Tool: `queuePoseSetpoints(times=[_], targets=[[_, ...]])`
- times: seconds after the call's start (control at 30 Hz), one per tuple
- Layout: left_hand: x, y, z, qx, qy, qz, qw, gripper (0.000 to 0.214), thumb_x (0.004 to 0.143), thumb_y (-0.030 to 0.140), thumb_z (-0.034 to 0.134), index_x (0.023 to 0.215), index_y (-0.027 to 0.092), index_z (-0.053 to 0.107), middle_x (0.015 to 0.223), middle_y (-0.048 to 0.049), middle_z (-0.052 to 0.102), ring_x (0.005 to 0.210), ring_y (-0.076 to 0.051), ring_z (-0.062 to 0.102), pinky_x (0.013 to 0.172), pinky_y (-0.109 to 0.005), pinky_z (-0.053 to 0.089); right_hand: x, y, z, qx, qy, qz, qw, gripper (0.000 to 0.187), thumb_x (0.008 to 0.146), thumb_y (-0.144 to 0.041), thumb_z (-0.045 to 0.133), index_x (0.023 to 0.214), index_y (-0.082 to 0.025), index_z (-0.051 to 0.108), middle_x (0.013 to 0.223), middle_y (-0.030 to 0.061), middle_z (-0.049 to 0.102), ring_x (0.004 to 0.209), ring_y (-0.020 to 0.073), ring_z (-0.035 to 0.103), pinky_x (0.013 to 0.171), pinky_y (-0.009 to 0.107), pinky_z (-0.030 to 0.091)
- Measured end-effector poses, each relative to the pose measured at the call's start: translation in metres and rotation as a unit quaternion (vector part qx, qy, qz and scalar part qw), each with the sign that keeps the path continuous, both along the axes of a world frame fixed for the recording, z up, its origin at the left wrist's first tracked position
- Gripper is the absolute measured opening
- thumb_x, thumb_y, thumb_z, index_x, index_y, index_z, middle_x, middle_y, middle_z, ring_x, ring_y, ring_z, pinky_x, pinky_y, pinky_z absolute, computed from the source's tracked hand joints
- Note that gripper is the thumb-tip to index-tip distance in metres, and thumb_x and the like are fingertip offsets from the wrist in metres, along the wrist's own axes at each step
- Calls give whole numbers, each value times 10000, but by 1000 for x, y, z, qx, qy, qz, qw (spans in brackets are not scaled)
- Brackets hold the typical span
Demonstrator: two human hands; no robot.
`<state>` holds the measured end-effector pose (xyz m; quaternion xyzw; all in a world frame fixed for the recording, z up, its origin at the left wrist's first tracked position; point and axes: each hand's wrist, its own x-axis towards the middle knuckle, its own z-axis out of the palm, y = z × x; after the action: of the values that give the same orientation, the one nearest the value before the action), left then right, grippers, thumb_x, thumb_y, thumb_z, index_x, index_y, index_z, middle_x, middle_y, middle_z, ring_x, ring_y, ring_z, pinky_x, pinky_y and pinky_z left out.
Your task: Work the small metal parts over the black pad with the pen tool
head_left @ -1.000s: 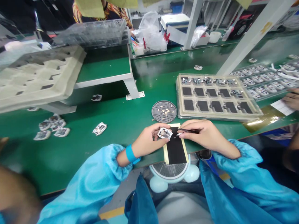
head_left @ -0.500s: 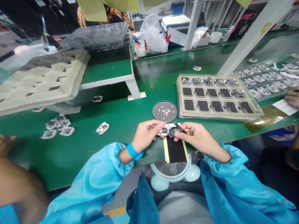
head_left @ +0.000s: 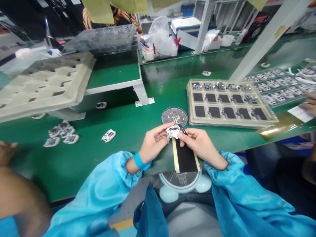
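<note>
My left hand (head_left: 155,144) pinches a small silvery electronic part (head_left: 172,131) just above the green bench near its front edge. My right hand (head_left: 197,142) is closed too, with dark tweezers (head_left: 181,127) sticking up from its fingers, and its fingertips press against the same part. Under both hands lies a black pad with yellow borders (head_left: 185,157). A round perforated dish (head_left: 174,117) with several tiny pale bits sits just beyond the hands.
A beige tray (head_left: 269,119) of black and silvery parts lies at right, with clear trays (head_left: 276,86) behind it. Loose parts (head_left: 60,136) lie at left by a raised shelf (head_left: 111,84) bearing moulded trays (head_left: 41,89). Other people's hands (head_left: 309,103) show at the edges.
Both hands lifted and drew together over the pad. The tweezers turned from lying flat, pointing left, to standing up, and my right fingers came onto the part.
</note>
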<state>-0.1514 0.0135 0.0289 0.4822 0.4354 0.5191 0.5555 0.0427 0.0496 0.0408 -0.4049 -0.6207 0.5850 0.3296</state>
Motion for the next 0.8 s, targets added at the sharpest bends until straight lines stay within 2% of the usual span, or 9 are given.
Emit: queuePoseSetpoints(times=[0.13, 0.37, 0.47, 0.57, 0.7, 0.8], targets=[[1, -1, -4, 29, 33, 3, 999, 515, 818, 171, 753, 1327, 145, 680, 1272, -143, 720, 1093, -238, 708, 895, -301, 566, 1, 1, -1, -5, 2, -9, 1000, 410, 849, -494, 732, 609, -172, 655, 537, -32, 561, 497, 86, 421, 541, 250, 351], [3, 0, -6, 84, 150, 34, 985, 508, 830, 238, 779, 1324, 158, 692, 1213, -129, 744, 876, -182, 715, 761, -281, 590, 1, 2, -3, -11, 12, -22, 1000, 395, 846, -478, 744, 617, -167, 659, 563, -25, 592, 509, 83, 436, 552, 246, 359], [3, 0, -6, 96, 182, 50, 977, 470, 836, 259, 783, 1297, 199, 719, 1241, -108, 739, 929, -198, 718, 818, -308, 601, 1, 3, -4, -8, 13, -21, 1000, 389, 840, -475, 748, 620, -168, 653, 584, -14, 618, 540, 96, 487, 571, 250, 381], [3, -1, -5, 68, 152, 50, 985, 480, 818, 273, 806, 1286, 199, 728, 1228, -105, 747, 1044, -245, 721, 912, -354, 604, 1, 5, -8, 6, -4, -34, 999, 360, 814, -460, 774, 647, -177, 627, 608, -14, 626, 569, 112, 528, 575, 255, 399], [5, -1, -2, -17, 31, 8, 999, 519, 768, 267, 854, 1264, 168, 735, 1141, -115, 775, 1011, -255, 747, 959, -394, 610, -1, 6, -12, 24, 28, -89, 995, 321, 726, -368, 858, 819, -204, 597, 735, -30, 650, 675, 133, 616, 646, 260, 487], [6, 0, 1, -38, -21, -12, 999, 495, 740, 221, 874, 1219, 174, 755, 1141, -112, 763, 964, -231, 756, 932, -374, 628, -4, 6, -11, -1, 82, -65, 995, 347, 717, -327, 867, 910, -212, 603, 814, -18, 684, 726, 146, 668, 712, 285, 551]])
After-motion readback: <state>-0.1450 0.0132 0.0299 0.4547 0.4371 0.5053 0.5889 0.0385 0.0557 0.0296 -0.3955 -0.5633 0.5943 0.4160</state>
